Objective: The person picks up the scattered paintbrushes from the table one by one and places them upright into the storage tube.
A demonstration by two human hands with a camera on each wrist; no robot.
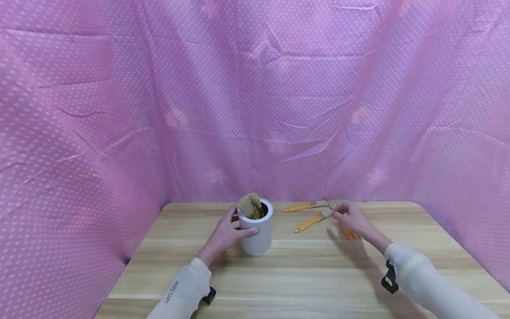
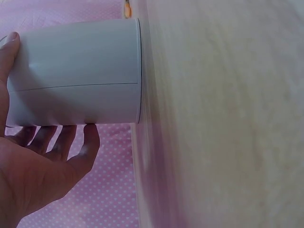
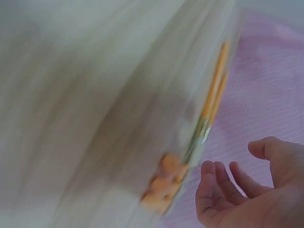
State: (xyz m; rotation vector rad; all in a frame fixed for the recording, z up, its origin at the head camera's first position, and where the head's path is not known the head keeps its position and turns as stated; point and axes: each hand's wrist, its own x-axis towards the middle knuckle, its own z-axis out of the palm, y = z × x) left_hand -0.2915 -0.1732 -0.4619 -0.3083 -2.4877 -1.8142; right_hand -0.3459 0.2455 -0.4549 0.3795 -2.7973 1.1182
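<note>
A white cylindrical can (image 1: 256, 239) stands upright on the table, its top uncovered. My left hand (image 1: 226, 232) holds it round the side, thumb at the front and fingers behind; the left wrist view shows the curled fingers (image 2: 90, 147) against its wall. Pale bristles (image 1: 250, 205) of brushes stick up out of the can. To its right lie flat paintbrushes with orange handles, one at the back (image 1: 299, 207) and one nearer (image 1: 307, 224). My right hand (image 1: 354, 219) is above their bristle ends, and the right wrist view shows thumb and fingers apart with nothing between them.
Several more orange brush handles (image 1: 350, 232) lie bunched under the right hand, partly hidden by it. The wooden table (image 1: 279, 283) ends at a pink dotted cloth (image 1: 255, 110) hanging behind and at both sides.
</note>
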